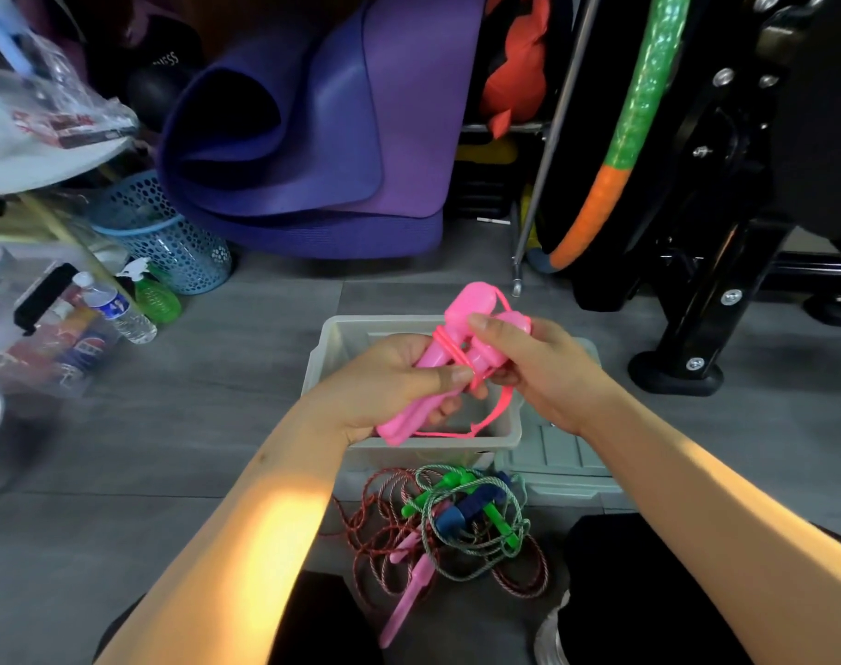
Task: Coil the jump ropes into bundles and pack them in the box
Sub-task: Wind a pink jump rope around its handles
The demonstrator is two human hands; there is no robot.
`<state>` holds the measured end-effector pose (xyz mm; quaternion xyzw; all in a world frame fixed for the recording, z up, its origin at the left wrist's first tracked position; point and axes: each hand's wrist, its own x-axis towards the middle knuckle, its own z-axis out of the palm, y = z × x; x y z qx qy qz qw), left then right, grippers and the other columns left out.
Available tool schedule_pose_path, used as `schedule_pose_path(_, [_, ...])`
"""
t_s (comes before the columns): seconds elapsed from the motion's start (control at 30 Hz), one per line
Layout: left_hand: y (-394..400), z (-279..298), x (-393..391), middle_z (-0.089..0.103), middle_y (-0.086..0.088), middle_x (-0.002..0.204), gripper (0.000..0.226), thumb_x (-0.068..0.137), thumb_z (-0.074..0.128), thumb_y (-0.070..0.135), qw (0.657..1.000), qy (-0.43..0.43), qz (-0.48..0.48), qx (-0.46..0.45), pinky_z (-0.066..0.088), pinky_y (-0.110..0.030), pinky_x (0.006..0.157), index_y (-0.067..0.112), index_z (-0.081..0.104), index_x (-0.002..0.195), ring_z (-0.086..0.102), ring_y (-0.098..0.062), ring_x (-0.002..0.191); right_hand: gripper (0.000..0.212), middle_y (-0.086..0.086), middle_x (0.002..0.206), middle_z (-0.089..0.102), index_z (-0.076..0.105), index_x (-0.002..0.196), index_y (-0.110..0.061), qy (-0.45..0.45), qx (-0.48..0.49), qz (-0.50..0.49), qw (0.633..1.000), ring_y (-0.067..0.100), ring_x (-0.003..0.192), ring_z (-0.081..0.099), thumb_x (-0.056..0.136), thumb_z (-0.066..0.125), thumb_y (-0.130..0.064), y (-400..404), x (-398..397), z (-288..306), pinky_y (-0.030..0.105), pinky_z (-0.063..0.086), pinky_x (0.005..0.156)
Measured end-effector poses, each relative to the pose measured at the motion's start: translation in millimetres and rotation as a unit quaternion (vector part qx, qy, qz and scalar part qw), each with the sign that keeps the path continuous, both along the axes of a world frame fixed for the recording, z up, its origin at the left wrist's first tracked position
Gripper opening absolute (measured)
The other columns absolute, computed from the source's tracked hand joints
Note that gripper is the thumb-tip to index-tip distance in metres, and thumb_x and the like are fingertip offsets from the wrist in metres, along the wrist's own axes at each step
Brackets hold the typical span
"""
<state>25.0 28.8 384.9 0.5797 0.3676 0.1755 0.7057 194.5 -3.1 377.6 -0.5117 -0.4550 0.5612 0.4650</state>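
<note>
a: where is the pink jump rope (449, 357) held?
b: above the box (332, 348), gripped by both hands: left hand (389, 386), right hand (533, 371); the cord should be wound tight, its end tucked

box (500, 436) interior behind hands (385, 386), blurred shelf clutter (49, 112)

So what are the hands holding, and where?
The pink jump rope: left hand grips both handles mid-length, right hand pinches near their tops.

On the grey floor (226, 434) are set a clear box (411, 451), its lid (560, 460), and tangled jump ropes (456, 520)
</note>
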Motion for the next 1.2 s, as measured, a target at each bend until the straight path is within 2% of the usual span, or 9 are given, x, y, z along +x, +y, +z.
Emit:
schedule_pose_path(0.07, [-2, -1, 3, 0.069, -0.008, 0.087, 0.01, 0.089, 0.057, 0.009, 1.0, 0.003, 0.004, -0.003, 0.047, -0.024, 0.058, 0.008, 0.064, 0.096, 0.057, -0.009, 0.058, 0.035, 0.028, 0.075, 0.062, 0.07, 0.072, -0.009, -0.005, -0.004, -0.036, 0.999, 0.029, 0.071, 0.052, 0.072, 0.069, -0.044, 1, -3, -1, 0.042, 0.04, 0.073])
schedule_pose_path(0.2, [-4, -2, 6, 0.07, -0.001, 0.079, 0.008, 0.09, 0.057, 0.012, 1.0, 0.009, 0.016, 0.016, 0.047, -0.023, 0.058, 0.011, 0.063, 0.095, 0.058, -0.009, 0.06, 0.06, 0.024, 0.073, 0.061, 0.064, 0.08, 0.007, -0.014, -0.015, -0.065, 0.998, 0.029, 0.07, 0.05, 0.062, 0.073, -0.05, 3, -4, -2, 0.043, 0.042, 0.072])
schedule_pose_path(0.3, [-5, 2, 5, 0.068, 0.005, 0.068, 0.01, 0.087, 0.058, 0.02, 0.999, 0.032, -0.001, 0.029, 0.049, -0.022, 0.059, 0.014, 0.062, 0.094, 0.06, -0.009, 0.062, 0.056, 0.021, 0.074, 0.063, 0.063, 0.083, 0.009, -0.003, -0.012, -0.079, 0.997, 0.028, 0.069, 0.057, 0.065, 0.074, -0.043, 2, -3, -3, 0.048, 0.05, 0.075])
schedule_pose_path(0.47, [-14, 12, 14, 0.07, -0.006, 0.07, 0.016, 0.09, 0.054, 0.027, 0.999, -0.01, 0.039, -0.023, 0.056, -0.029, 0.056, 0.012, 0.06, 0.09, 0.064, -0.018, 0.057, 0.068, 0.019, 0.069, 0.052, 0.057, 0.079, 0.012, -0.017, 0.01, -0.084, 0.996, 0.025, 0.066, 0.045, 0.062, 0.074, -0.051, 0, -6, -1, 0.04, 0.038, 0.065])
schedule_pose_path(0.6, [-19, 12, 15, 0.072, -0.006, 0.067, 0.042, 0.069, 0.057, 0.056, 0.995, 0.075, 0.053, 0.024, 0.059, -0.043, 0.076, 0.018, 0.059, 0.086, 0.071, -0.029, 0.07, 0.047, 0.008, 0.058, 0.039, 0.061, 0.072, 0.0, -0.047, 0.02, -0.099, 0.994, 0.019, 0.057, 0.033, 0.065, 0.072, -0.045, -1, -8, 0, 0.031, 0.029, 0.054])
schedule_pose_path(0.67, [-19, 11, 14, 0.07, -0.002, 0.061, 0.043, 0.076, 0.053, 0.061, 0.988, 0.129, 0.059, 0.067, 0.059, -0.033, 0.063, 0.02, 0.059, 0.084, 0.069, -0.022, 0.059, 0.036, 0.002, 0.053, 0.041, 0.061, 0.071, -0.005, -0.039, 0.018, -0.108, 0.993, 0.016, 0.052, 0.034, 0.071, 0.075, -0.038, 0, -8, -2, 0.027, 0.029, 0.052])
schedule_pose_path(0.9, [-18, 9, 14, 0.051, 0.006, 0.052, 0.015, 0.094, 0.056, 0.024, 0.995, 0.041, 0.05, 0.081, 0.03, -0.018, 0.038, 0.017, 0.05, 0.083, 0.036, -0.008, 0.037, 0.04, 0.019, 0.071, 0.054, 0.064, 0.077, -0.001, 0.044, -0.015, -0.109, 0.993, 0.028, 0.072, 0.043, 0.068, 0.076, -0.039, 4, -5, 6, 0.037, 0.037, 0.069])
schedule_pose_path(1.07, [-16, 6, 11, 0.051, 0.002, 0.059, 0.021, 0.096, 0.051, 0.031, 0.995, 0.057, 0.058, 0.065, 0.028, -0.018, 0.037, 0.014, 0.048, 0.084, 0.033, -0.007, 0.039, 0.05, 0.006, 0.058, 0.041, 0.053, 0.07, -0.009, 0.054, -0.072, -0.043, 0.995, 0.015, 0.053, 0.029, 0.069, 0.07, -0.056, 4, -2, 11, 0.028, 0.019, 0.052])
schedule_pose_path(1.2, [-4, -3, 6, 0.051, 0.0, 0.061, 0.023, 0.096, 0.051, 0.032, 0.992, 0.039, 0.113, 0.032, 0.023, -0.019, 0.044, 0.011, 0.05, 0.087, 0.031, -0.009, 0.042, 0.045, 0.002, 0.063, 0.058, 0.064, 0.079, -0.007, -0.008, -0.101, 0.019, 0.995, 0.011, 0.05, 0.04, 0.079, 0.054, -0.052, -3, 0, 21, 0.023, 0.031, 0.047])
